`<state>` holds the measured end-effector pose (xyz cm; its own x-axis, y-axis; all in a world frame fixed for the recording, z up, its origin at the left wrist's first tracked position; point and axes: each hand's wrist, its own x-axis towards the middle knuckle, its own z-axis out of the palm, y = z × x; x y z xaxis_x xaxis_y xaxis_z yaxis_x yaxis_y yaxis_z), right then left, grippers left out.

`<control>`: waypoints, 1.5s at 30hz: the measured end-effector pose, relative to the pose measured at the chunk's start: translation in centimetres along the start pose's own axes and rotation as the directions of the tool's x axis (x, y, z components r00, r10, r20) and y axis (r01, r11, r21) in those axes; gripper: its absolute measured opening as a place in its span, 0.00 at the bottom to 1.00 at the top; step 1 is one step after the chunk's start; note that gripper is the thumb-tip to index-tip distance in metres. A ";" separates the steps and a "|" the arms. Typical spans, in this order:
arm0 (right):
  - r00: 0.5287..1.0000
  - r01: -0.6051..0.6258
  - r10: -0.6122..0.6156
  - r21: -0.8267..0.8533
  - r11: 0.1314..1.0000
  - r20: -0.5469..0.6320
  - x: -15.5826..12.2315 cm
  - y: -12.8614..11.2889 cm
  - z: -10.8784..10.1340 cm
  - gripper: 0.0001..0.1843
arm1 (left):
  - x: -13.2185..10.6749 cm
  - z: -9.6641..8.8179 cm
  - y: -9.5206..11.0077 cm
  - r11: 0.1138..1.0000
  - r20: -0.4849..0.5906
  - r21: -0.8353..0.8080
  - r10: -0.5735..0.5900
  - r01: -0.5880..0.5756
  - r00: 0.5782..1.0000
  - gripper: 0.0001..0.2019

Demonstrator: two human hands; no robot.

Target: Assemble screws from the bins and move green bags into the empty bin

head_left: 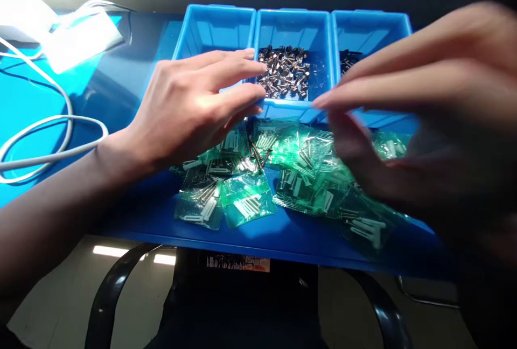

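My left hand (197,96) reaches over the front rim between the left blue bin (214,12) and the middle blue bin (293,15). Its fingers are apart, and I see nothing held in them. Short shiny screws (285,71) lie heaped in the middle bin, just past the left fingertips. Blurred by motion, my right hand (407,101) is in front of the right blue bin (371,18). Its fingers are pressed together with the thumb beneath, near the middle bin's front corner; whatever is between them cannot be made out. Dark pieces (349,59) show partly in the right bin.
Several small clear bags with green bands (248,198), containing screws and white wall plugs, cover the blue table (258,238) in front of the bins. Loose dark screws (256,155) lie among them. A white cable (68,106) loops at left. Chair armrests (107,290) are below.
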<state>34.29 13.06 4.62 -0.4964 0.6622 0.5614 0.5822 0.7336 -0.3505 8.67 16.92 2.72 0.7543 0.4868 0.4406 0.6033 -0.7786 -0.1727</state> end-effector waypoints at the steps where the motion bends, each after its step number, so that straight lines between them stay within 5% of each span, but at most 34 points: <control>1: 0.999 0.049 -0.049 -0.077 0.996 0.011 0.0 -0.1 0.3 0.18 | 0.0 0.0 0.0 1.000 0.008 -0.015 -0.014 0.014 1.000 0.12; 3: 0.989 0.149 -0.143 -0.271 0.951 0.040 0.0 0.2 0.5 0.19 | -0.1 -0.1 0.0 0.999 0.003 -0.037 -0.027 0.027 1.000 0.12; 5: 0.993 0.115 -0.102 -0.352 0.929 0.057 -0.1 1.1 0.3 0.18 | -0.1 0.1 0.0 0.999 -0.041 -0.049 -0.010 0.008 0.999 0.12; 8: 0.999 0.015 -0.006 -0.251 0.968 0.037 -0.8 2.4 -0.4 0.15 | -0.1 0.3 0.0 0.998 -0.083 -0.057 0.017 -0.022 0.996 0.11; 15: 0.999 0.041 -0.041 0.000 0.999 -0.002 -2.7 2.3 -0.5 0.13 | -0.2 0.3 -0.1 0.998 -0.080 -0.049 0.026 -0.030 0.996 0.11; 25: 0.987 0.102 -0.076 -0.185 0.978 0.141 0.2 3.9 -0.9 0.08 | -0.3 0.5 0.0 0.998 -0.126 -0.042 0.044 -0.049 0.991 0.12; 33: 0.961 0.266 -0.245 -0.195 0.944 0.126 0.2 0.9 0.3 0.15 | -0.3 0.7 0.0 0.996 -0.113 -0.071 0.037 -0.045 0.993 0.15; 40: 0.856 0.425 -0.349 -0.135 0.895 0.381 -0.6 -1.3 3.4 0.16 | -0.3 0.7 0.0 0.997 -0.106 -0.068 0.035 -0.043 0.994 0.17; 45: 0.862 0.421 -0.342 -0.153 0.894 0.374 -0.6 -1.6 3.3 0.12 | -0.3 0.6 0.0 0.998 -0.093 -0.057 0.036 -0.041 0.995 0.17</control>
<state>31.58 11.99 2.39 -0.8676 0.3775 0.3236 0.4102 0.9112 0.0370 8.59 16.97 2.09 0.7480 0.4198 0.5142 0.5561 -0.8192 -0.1402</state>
